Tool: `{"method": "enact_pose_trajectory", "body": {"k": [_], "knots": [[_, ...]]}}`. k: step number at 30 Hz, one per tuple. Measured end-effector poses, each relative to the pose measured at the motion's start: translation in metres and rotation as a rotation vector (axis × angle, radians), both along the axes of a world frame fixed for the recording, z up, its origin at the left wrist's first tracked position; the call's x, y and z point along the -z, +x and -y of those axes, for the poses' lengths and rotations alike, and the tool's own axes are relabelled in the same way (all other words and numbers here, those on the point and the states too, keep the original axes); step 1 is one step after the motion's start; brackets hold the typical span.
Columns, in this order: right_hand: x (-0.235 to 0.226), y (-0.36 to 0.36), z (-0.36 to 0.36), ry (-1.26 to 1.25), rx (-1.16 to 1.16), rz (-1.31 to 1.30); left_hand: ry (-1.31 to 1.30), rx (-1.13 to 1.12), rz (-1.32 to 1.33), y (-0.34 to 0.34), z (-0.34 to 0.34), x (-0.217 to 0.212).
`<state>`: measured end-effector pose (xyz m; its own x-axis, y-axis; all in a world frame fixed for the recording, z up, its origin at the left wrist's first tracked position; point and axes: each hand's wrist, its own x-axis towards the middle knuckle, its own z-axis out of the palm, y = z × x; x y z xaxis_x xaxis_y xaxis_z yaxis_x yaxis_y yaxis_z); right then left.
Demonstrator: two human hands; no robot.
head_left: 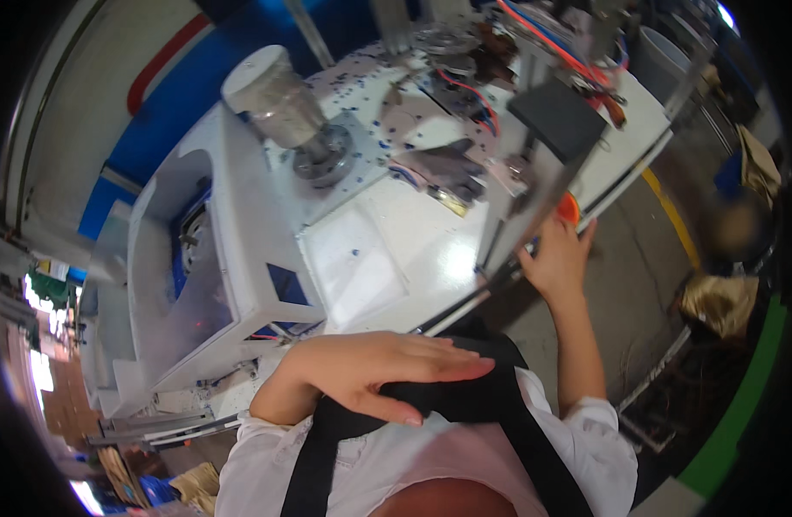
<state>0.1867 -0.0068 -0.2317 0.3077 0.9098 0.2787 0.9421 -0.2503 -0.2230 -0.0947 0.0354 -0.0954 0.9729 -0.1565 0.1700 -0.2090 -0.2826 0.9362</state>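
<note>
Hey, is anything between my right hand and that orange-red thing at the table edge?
Nothing visible: your right hand is right at the orange-red thing, its fingers overlapping it in view, though contact isn't clear. The grey upright post stands beside your hand, to its left, not between them.

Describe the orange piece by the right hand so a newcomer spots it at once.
Start at the white table and find the dark block on its right side. Below that block in the picture, near the table's edge, is the orange piece, partly hidden by the right hand. Its solid, curved shape sets it apart from the thin orange-red wires above.
</note>
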Motion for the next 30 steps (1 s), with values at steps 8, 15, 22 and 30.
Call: {"method": "enact_pose_trajectory", "body": {"k": [8,15,22,30], "knots": [[0.011,0.059,0.052,0.563,-0.216,-0.753,-0.181,-0.172,-0.217,0.087,0.009,0.023],[0.008,0.058,0.134,0.822,-0.392,-1.355,-0.445,-0.637,-0.110,0.137,0.025,0.052],[-0.007,0.073,0.136,0.693,-0.446,-1.077,-0.522,-0.581,-0.169,0.159,0.017,0.030],[-0.041,0.069,0.139,0.674,-0.580,-0.751,0.113,-0.856,0.232,0.140,0.030,0.014]]}}
